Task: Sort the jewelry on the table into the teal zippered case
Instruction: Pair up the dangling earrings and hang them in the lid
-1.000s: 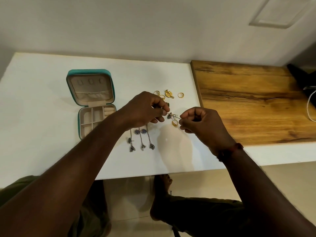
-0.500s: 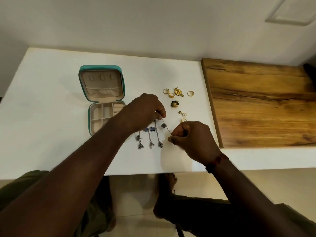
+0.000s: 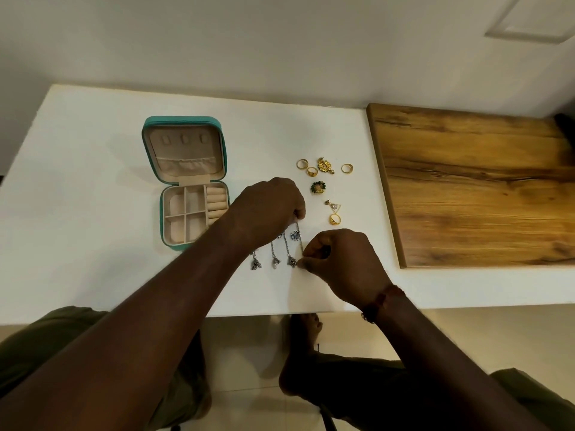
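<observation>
A thin silver chain earring (image 3: 300, 241) is stretched low over the white counter (image 3: 93, 197), and I cannot tell whether it touches. Its upper end is pinched in the curled fingertips of the left hand (image 3: 270, 209). Its lower end is pinched between thumb and forefinger of the right hand (image 3: 339, 259). Neither of the hands visibly holds anything else. With that chain as the dial's centre, three similar silver drop earrings (image 3: 275, 261) lie in a row just beside it at eight o'clock, partly under the left wrist. The teal zippered case (image 3: 183, 119) sits open at ten o'clock, lid back, and its beige compartments (image 3: 179, 227) look bare. Loose gold rings (image 3: 301, 164), a gold floral earring (image 3: 325, 165), a green-and-gold flower stud (image 3: 318, 187) and a triangular stone earring (image 3: 335, 206) lie between twelve and one o'clock. A brown wooden board (image 3: 476, 188) lies at three. The step appears to be grouping like pieces before packing, since nothing looks cased yet. The next move likely calls for setting this chain straight beside its mates without tangling, then carrying the set to the case.
</observation>
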